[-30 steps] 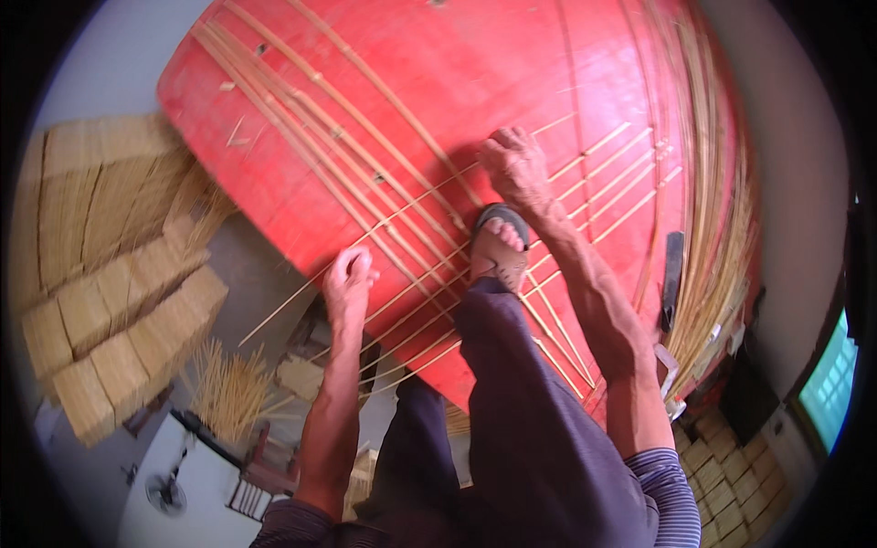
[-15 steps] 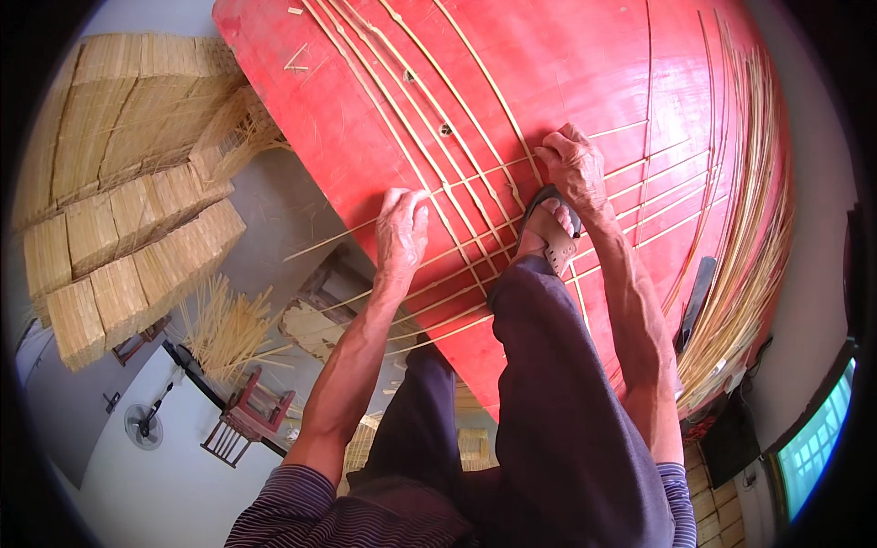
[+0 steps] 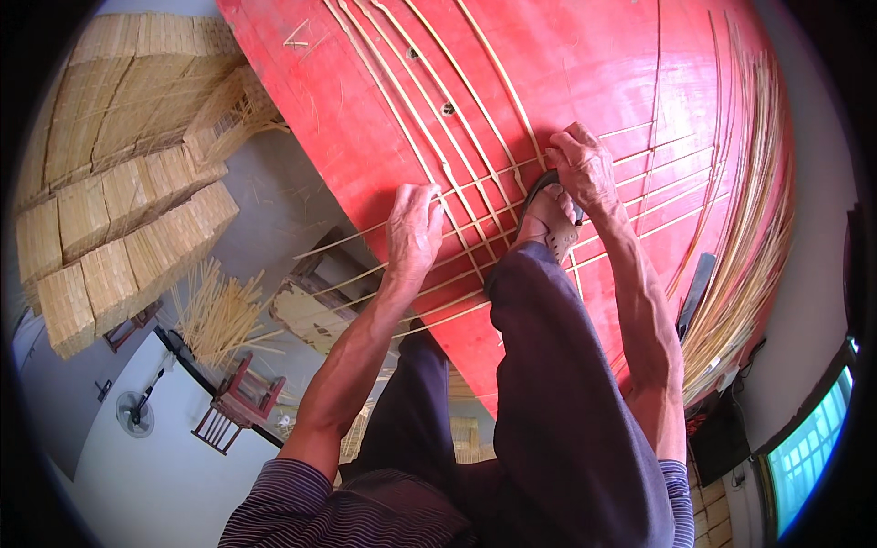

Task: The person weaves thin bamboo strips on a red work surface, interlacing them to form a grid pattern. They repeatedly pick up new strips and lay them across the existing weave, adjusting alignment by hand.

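Pale bamboo strips (image 3: 475, 87) run lengthwise over a red board (image 3: 585, 73), crossed by several other strips to form an open lattice. My left hand (image 3: 414, 233) is closed, its fingertips pinching the farthest cross strip (image 3: 361, 235) near the board's left edge. Farther right, my right hand (image 3: 585, 173) is closed at the same strip, knuckles up, just beyond my foot; its fingertips are partly hidden. My sandalled foot (image 3: 548, 219) rests on the lattice between the hands, covering some crossings.
A long bundle of thin strips (image 3: 754, 219) lies along the board's right side, beside a dark flat blade-like tool (image 3: 697, 294). Stacked bamboo bundles (image 3: 119, 210) stand at left. Loose strips (image 3: 219, 315), a small reddish stool (image 3: 239, 402) and a fan (image 3: 135, 414) are lower left.
The board has shifted upward in view while both hands stay nearly level. The farthest cross strip sits slightly nearer me on the board. Both hands keep their closed grip.
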Tool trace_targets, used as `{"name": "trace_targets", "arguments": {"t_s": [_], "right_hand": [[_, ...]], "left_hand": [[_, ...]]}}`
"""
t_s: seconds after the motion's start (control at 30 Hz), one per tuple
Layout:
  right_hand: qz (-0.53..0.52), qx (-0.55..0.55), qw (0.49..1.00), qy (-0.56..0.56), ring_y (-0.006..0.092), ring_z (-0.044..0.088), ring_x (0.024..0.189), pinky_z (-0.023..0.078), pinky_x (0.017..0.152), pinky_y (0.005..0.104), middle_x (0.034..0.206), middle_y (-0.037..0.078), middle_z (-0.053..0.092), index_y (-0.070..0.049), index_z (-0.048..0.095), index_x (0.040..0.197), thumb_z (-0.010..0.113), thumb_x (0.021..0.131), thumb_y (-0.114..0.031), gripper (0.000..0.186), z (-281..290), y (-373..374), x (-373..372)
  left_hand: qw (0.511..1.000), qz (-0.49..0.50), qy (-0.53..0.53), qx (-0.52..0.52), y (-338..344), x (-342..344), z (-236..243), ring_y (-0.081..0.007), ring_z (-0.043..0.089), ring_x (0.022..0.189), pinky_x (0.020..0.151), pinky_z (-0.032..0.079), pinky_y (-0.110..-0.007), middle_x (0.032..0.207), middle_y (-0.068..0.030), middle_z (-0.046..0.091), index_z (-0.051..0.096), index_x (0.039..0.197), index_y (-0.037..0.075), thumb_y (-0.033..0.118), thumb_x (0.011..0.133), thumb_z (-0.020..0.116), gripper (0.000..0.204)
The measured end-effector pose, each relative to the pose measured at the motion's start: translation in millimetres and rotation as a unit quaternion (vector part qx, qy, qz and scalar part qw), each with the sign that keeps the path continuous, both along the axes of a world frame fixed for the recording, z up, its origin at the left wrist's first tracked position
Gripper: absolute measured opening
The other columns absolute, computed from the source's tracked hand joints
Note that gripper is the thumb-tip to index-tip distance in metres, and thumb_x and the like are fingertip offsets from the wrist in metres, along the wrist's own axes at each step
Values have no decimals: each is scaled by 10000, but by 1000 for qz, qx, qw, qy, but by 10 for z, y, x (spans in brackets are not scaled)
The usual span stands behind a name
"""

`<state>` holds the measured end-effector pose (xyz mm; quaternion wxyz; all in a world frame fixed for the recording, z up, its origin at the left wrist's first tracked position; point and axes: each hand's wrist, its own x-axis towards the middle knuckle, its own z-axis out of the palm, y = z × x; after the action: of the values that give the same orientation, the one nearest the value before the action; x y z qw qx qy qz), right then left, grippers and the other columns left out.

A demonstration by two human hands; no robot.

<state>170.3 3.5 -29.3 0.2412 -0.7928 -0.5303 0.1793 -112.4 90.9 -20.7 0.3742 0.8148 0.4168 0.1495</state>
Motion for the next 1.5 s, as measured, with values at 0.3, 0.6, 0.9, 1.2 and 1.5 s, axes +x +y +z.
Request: {"name": "trace_targets", "arguments": {"t_s": [0.3, 0.6, 0.9, 1.2, 1.5], "right_hand": [[117, -53, 990, -61, 324, 637, 886, 470, 748, 471, 893, 115, 609, -80, 595, 817, 639, 790, -115, 63, -49, 84, -438], [114, -75, 990, -24, 363, 648, 846, 512, 752, 485, 882, 130, 615, -69, 571, 835, 709, 754, -134, 173, -42, 130, -320], [139, -97, 985, -31, 345, 656, 855, 518, 764, 482, 901, 127, 620, -67, 570, 856, 724, 748, -142, 202, -55, 197, -353], [155, -86, 984, -27, 332, 647, 838, 504, 763, 482, 873, 108, 608, -79, 578, 843, 716, 779, -157, 172, -36, 123, -220], [161, -40, 986, 0, 329, 643, 806, 507, 733, 463, 821, 88, 602, -98, 596, 808, 670, 819, -146, 88, -124, 143, -260]], "left_hand": [[999, 1, 38, -1, -183, 220, -35, -287, 620, 857, 739, 517, -400, 1057, -130, 549, 623, 1221, 79, 20, 792, 736, 448], [995, 29, 87, 26, -245, 435, -42, -328, 606, 822, 705, 510, -450, 967, -116, 523, 582, 1054, 96, 107, 767, 792, 355], [988, 48, 148, 13, -197, 513, -25, -341, 612, 762, 615, 507, -465, 928, -111, 520, 527, 937, 84, 188, 777, 817, 347], [991, 56, 120, 3, -232, 612, -56, -364, 621, 770, 617, 508, -483, 949, -120, 534, 549, 939, 83, 215, 778, 815, 338], [987, 50, 150, -12, -265, 507, -84, -395, 634, 788, 658, 521, -511, 979, -145, 539, 555, 982, 85, 232, 807, 774, 316]]}}
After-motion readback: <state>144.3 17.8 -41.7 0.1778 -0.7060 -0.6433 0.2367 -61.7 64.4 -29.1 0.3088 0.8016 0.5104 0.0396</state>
